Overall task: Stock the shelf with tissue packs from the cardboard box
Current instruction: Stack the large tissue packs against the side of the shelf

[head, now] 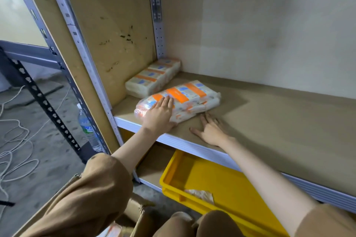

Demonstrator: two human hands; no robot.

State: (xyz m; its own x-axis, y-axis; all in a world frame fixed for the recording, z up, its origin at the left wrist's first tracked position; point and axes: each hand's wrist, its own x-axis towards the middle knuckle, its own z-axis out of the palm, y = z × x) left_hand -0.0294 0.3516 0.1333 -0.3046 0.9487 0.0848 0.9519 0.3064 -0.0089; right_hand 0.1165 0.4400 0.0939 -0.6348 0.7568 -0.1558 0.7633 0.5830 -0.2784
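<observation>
A white-and-orange tissue pack (192,96) lies at an angle on the brown shelf board (269,113), near its front left. My left hand (159,115) rests flat on the pack's near end, fingers spread, not gripping. My right hand (210,131) lies palm-down on the bare board just right of the pack, fingers apart, holding nothing. A second tissue pack (154,77) sits in the back left corner against the side panel. The cardboard box (134,211) shows partly at the bottom, behind my left sleeve.
A yellow plastic crate (212,184) sits on the lower shelf under my right arm. A water bottle (88,129) stands on the floor left of the shelf upright. White cords (15,140) lie loose on the floor, by a dark perforated frame (48,113).
</observation>
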